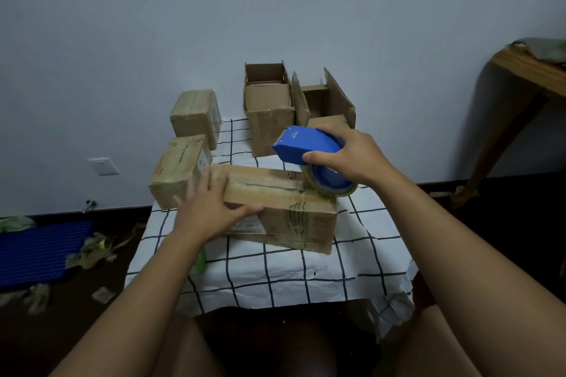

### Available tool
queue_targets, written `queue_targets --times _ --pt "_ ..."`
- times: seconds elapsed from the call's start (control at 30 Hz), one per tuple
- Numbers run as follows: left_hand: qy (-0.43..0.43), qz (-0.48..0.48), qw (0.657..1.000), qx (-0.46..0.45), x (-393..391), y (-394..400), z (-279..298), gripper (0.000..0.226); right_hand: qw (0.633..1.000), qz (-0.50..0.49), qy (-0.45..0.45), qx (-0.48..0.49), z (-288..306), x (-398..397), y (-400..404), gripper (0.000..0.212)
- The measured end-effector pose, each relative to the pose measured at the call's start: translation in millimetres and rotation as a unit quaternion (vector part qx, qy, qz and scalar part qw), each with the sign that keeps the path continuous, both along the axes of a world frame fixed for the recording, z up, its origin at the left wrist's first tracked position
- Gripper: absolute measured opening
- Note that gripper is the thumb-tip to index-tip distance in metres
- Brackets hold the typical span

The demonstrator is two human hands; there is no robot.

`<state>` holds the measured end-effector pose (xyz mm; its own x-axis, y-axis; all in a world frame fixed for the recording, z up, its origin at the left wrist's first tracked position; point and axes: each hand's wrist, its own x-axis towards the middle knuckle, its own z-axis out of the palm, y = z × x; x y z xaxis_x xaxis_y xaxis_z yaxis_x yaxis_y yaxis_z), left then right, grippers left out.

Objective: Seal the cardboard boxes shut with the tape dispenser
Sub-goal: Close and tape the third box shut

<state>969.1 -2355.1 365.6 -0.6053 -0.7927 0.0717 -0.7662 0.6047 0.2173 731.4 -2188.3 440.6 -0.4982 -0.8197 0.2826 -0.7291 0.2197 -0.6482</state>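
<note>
A long box [275,205] lies flat on the tabletop [306,269], which is covered in a white cloth with a black grid, and everything else sits around it. The left hand [211,208] lies on the box's left end with its fingers [199,184] straight and spread, the thumb reaching along the near top edge, pressing rather than grasping. The right hand [346,156] grasps the blue dispenser [306,147], thumb on its near side and fingers curled over the top; the dispenser hangs above the box's right end, its tape roll [333,184] touching or just above the top right corner, I cannot tell which. Glossy tape runs along the seam on the box's top and down its right front face. Just left of the box, touching its far left corner, sits a small taped box [177,171], and another taped box [196,115] stands behind that. Behind the long box stand two open boxes: one [269,113] with flaps up, and beside it to the right a second [327,101], partly hidden by the dispenser. Left of the tabletop, on the dark floor, lie a blue mat [39,251] and crumpled tape scraps [95,249].
</note>
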Motion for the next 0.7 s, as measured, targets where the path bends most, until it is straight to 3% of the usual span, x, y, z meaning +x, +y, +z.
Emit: queue_targets --times 0.13,0.4,0.7 --pt "0.04 0.02 0.999 -0.007 -2.6 12.6 0.4 0.125 0.999 0.029 0.014 0.02 5.8 3.7 -9.1 0.056" --pt "0.017 -0.038 0.996 -0.079 -8.9 30.6 -17.2 0.106 0.999 0.025 -0.015 0.032 -5.6 3.8 -18.3 0.06" --pt "0.158 -0.089 0.98 -0.085 8.3 20.4 -33.9 0.079 0.997 0.073 -0.024 0.01 -8.8 49.1 -77.2 0.072"
